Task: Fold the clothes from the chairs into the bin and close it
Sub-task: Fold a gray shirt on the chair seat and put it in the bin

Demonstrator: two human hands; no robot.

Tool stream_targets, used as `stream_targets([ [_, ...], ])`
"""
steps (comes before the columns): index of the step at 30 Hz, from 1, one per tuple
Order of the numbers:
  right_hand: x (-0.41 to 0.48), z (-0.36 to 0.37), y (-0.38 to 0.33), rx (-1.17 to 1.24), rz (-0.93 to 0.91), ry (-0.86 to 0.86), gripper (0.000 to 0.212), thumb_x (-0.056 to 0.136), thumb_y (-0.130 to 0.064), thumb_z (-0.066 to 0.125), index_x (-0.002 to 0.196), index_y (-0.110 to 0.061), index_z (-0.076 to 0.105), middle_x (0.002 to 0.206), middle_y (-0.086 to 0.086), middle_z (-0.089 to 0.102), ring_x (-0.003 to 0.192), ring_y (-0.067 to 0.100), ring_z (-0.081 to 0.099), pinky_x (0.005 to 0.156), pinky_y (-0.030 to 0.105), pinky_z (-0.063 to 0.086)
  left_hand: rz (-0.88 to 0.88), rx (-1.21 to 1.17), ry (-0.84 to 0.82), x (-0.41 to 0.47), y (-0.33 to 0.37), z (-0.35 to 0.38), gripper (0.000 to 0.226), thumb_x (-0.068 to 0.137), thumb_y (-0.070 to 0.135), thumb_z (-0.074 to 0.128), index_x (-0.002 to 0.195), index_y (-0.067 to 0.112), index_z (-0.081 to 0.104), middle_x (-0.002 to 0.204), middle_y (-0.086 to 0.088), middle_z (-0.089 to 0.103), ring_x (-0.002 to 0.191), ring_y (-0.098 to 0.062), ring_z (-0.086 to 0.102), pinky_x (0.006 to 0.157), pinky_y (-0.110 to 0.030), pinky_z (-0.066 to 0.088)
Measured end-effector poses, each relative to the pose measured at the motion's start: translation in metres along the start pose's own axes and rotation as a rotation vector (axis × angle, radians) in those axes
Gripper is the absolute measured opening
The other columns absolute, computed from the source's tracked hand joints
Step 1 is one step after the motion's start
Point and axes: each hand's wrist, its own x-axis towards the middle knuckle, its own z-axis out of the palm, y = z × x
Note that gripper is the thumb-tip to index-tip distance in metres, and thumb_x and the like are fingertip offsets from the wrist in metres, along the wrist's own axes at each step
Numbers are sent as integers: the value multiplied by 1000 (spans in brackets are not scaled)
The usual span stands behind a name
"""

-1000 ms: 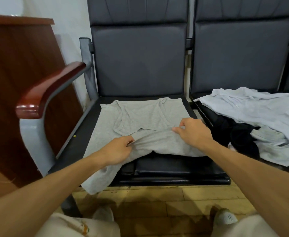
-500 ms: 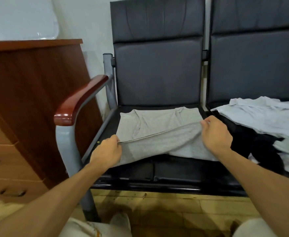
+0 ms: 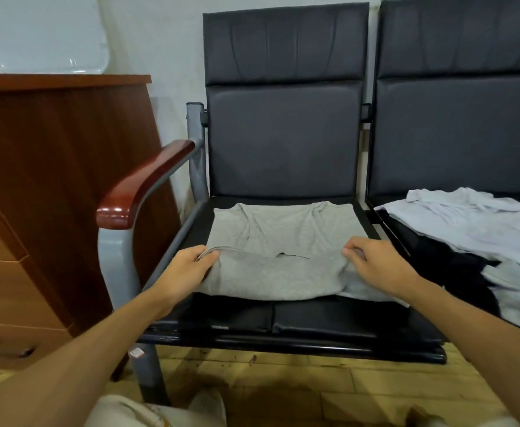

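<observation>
On the left chair seat (image 3: 283, 322): grey T-shirt (image 3: 283, 229) lies flat, neck toward the backrest, lower part doubled up over the middle
Left hand (image 3: 187, 269): fingers curled round the hem at the shirt's left edge, gripping cloth
Right hand (image 3: 378, 266): thumb and fingers pinch the same hem at the right edge
Step in hand: judged to be a bottom-to-top fold of this shirt; the hem is raised off the cloth below, not yet laid down or smoothed
Right chair (image 3: 456, 134): unfolded heap, with a white garment (image 3: 474, 220) on top, a black garment (image 3: 443, 263) beneath, and more pale cloth toward the front edge
Bin: none plainly in view; a translucent plastic item (image 3: 36, 32) above the wooden cabinet (image 3: 52, 180) may belong to it, cannot tell
Done: nothing visibly folded and stowed
Left: finish this shirt, fold the heap piece by piece, load the bin, close it
Progress: looks early, first garment or near it
</observation>
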Motion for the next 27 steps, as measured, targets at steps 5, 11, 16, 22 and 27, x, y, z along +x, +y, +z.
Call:
stream_targets([
  [5, -18, -9, -6, -59, -117, -307, 14, 95, -27, 58, 90, -25, 71, 96, -9, 69, 93, 4, 60, 89, 23, 46, -25, 80, -235, -6, -12, -15, 33, 98, 28, 52, 80, 2, 58, 73, -11, 53, 71, -16, 50, 67, -28, 38],
  [11, -46, -28, -14, 35, -141, -592, 13, 92, -26, 64, 81, -28, 70, 89, -8, 72, 83, 0, 64, 84, 20, 50, -84, 143, -357, -14, -11, -19, 36, 98, 27, 53, 93, -6, 65, 82, -17, 57, 76, -20, 55, 71, -30, 41],
  [16, -47, -43, -17, 44, -167, -453, 18, 92, -25, 64, 77, -34, 68, 78, -22, 69, 79, -5, 63, 76, 15, 46, -68, 89, -311, -13, -16, -21, 24, 95, 28, 57, 84, 8, 64, 88, -12, 60, 81, -23, 57, 76, -34, 42],
  [22, -16, -49, -27, -129, -190, -24, 14, 93, -31, 59, 91, -27, 73, 86, -17, 69, 84, 1, 59, 80, 22, 46, -21, -16, 45, 13, -5, -24, 23, 91, 28, 65, 93, 7, 73, 93, -5, 70, 93, -21, 65, 77, -31, 48],
  [27, 29, -44, -20, -352, -174, 201, 19, 95, -34, 53, 95, -27, 71, 89, -3, 71, 87, 22, 63, 73, 38, 53, -19, -28, 265, 57, 4, -21, 14, 89, 28, 68, 95, 18, 75, 92, 1, 69, 86, -14, 62, 68, -24, 45],
])
